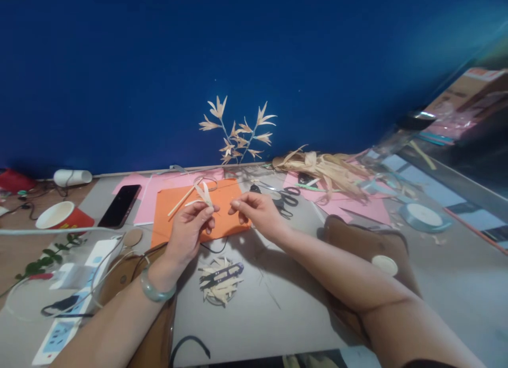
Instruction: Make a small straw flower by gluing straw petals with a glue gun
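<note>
My left hand is closed in a pinch on a small bundle of pale straw leaves with a thin stick poking out to the left, held above an orange paper sheet. My right hand is beside it, fingers pinched together close to the leaves; what it holds is too thin to make out. A jade bangle sits on my left wrist. Below the hands, small thread snips rest on a heap of cut straw pieces.
A finished straw-leaf sprig stands against the blue wall. Black scissors, a pile of dry husks, pink sheets, a phone, a red paper cup, a power strip, a ribbon roll and a brown pouch lie around.
</note>
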Demonstrator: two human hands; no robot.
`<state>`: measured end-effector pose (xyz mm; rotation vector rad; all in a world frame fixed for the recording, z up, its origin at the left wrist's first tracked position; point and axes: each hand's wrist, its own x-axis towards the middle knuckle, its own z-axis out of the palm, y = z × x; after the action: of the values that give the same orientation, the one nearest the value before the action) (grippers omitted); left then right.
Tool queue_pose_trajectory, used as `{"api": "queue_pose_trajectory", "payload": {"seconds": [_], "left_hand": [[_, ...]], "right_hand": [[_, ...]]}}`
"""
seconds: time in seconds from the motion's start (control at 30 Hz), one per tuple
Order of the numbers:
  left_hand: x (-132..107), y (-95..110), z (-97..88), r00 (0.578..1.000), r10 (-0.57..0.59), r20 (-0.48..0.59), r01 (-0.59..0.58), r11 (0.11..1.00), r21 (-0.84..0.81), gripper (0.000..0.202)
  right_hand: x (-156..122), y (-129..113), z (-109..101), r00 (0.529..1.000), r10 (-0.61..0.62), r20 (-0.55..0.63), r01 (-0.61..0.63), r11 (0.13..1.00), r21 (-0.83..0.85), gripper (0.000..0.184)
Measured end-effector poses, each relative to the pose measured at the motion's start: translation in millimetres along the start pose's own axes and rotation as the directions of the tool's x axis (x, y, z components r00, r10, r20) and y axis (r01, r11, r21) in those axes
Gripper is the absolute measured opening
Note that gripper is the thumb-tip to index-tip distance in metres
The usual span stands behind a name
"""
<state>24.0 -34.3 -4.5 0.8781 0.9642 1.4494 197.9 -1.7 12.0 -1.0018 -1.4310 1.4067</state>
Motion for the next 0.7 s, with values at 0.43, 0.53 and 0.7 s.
{"api": "queue_pose_trajectory", "payload": {"seconds": [0.43,0.53,0.7], "left_hand": [[0.8,-0.9,-1.9,1.000,-0.025,0.012,0.025,1.000,0.007,0.023],[0.4,-0.1,-0.7,0.999,-0.028,0.016,0.028,1.000,0.006,0.022],[-2.1,0.9,1.4,0.999,-0.039,0.019,0.039,0.999,0.025,0.023]], "right_hand": [[4.8,4.7,-4.0,1.000,0.023,-0.010,-0.022,0.997,0.080,0.025],[5.9,2.0,-7.4,1.000,0.000,-0.028,0.002,0.997,0.075,0.022],[6.0,-2.7,-12.9,0.994,-0.053,-0.097,0.059,0.996,0.060,0.023]]}}
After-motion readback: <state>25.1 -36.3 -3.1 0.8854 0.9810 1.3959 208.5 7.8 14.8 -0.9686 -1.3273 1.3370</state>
